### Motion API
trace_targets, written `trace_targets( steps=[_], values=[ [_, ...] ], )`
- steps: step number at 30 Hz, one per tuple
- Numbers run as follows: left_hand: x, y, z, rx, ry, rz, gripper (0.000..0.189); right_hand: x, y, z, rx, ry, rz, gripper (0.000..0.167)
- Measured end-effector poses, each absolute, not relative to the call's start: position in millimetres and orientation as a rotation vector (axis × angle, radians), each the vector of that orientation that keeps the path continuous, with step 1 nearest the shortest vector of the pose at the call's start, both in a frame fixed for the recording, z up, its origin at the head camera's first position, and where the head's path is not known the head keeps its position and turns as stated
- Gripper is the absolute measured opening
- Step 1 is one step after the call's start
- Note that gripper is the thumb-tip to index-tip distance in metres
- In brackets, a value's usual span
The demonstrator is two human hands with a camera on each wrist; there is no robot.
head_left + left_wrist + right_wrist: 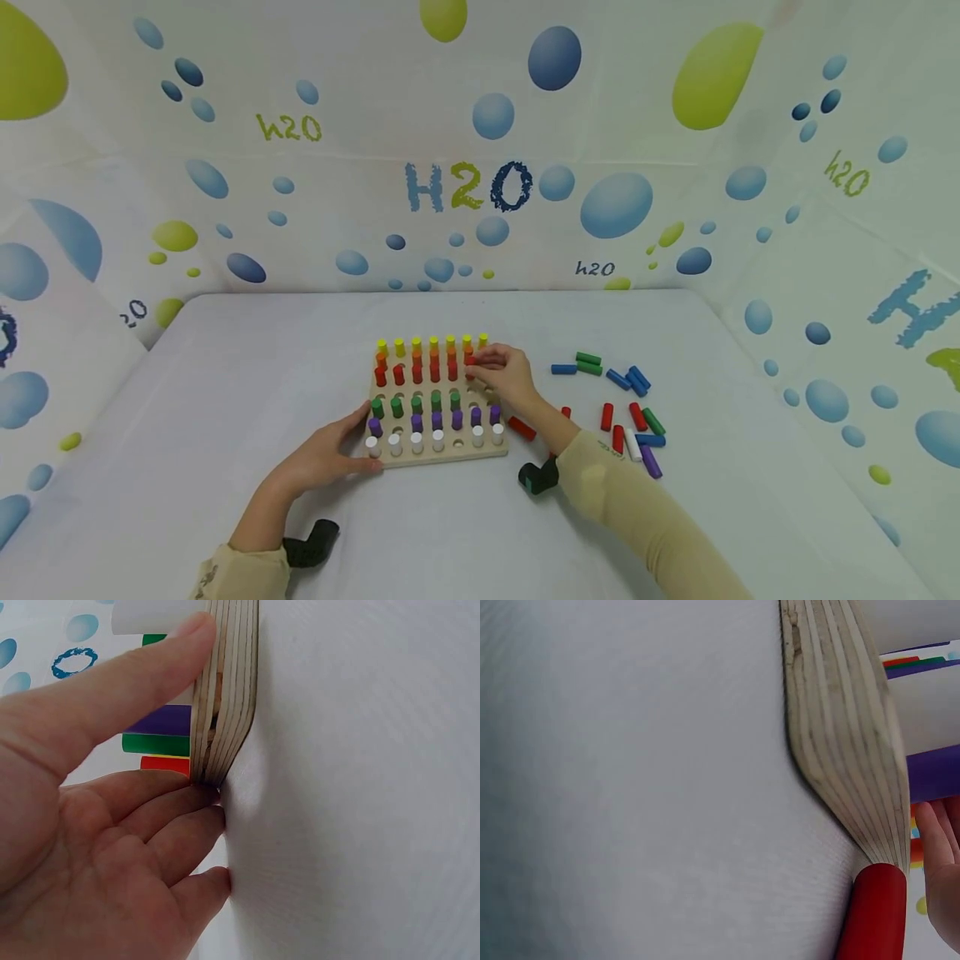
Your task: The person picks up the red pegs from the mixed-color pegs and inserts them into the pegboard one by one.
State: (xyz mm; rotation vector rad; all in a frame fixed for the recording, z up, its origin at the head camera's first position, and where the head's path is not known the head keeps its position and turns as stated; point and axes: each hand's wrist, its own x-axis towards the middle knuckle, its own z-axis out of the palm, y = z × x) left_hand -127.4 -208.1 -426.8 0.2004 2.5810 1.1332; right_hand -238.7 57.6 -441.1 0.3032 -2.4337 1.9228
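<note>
A wooden pegboard [442, 459] lies on the white-covered table with rows of coloured pegs standing in it: yellow at the back, then orange, red, green, purple and white. My left hand [327, 452] rests against its near left corner. In the left wrist view the thumb lies along the layered wooden edge, and the fingers [176, 836] extend past the corner, close to the tabletop. My right hand [510, 377] pinches a red peg [470, 367] at the right end of the red row. The right wrist view shows only part of that hand [943, 877], beyond the board.
Loose pegs lie right of the board, including a red peg [522, 428] near its right edge. Green pegs [588, 358] and blue pegs [564, 369] lie farther back. A white peg [633, 445] and a purple peg [651, 462] lie beside the right sleeve [637, 517].
</note>
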Motion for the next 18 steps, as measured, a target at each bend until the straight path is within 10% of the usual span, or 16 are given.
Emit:
trace_targets(
  steps=[18],
  values=[
    [-129, -208, -427, 0.242, 2.598, 1.105, 0.102, -221, 54, -414, 0.325, -2.472, 1.959, 0.026]
  ],
)
